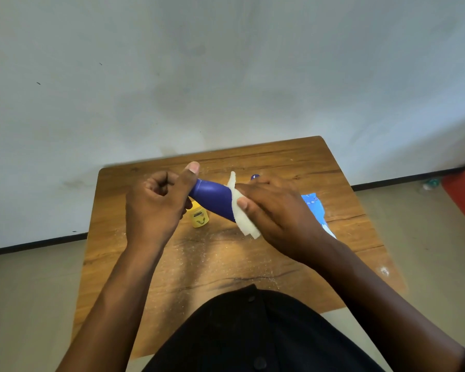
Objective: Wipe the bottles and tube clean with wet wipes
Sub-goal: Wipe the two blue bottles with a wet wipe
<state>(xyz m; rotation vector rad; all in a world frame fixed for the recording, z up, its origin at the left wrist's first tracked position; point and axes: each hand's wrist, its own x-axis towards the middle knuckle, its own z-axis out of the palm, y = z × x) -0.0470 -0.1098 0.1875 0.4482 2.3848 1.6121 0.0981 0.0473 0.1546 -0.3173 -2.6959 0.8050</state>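
One blue bottle [212, 198] is being wiped, held clear of the desk [279, 264] between both hands. Its narrow end is gripped by the left hand [156, 208], the fingers curled round it and the thumb raised along its far side. Its wider end is wrapped in a white wet wipe [243, 213], which is pressed on and held round the bottle by the fingers of the right hand [274, 210].

The bottle's long axis lies close to level, running from upper left to lower right in the head view — narrow end toward the left hand, broad end toward the right and slightly nearer the person. How much of its surface has been covered cannot be told; the exposed middle looks smooth and unmarked, though that is no proof of cleaning.

As a judgement, the task is somewhere in its middle or earlier part. A small yellow container [199, 217] rests on the desk just below the bottle, untouched by either hand, and a small blue object [255, 177] shows behind the right hand, too hidden to identify. The blue wipe packet [316, 206] lies on the desk beneath the right wrist. Whether these other items have been wiped is not shown — no tube can be picked out with certainty.
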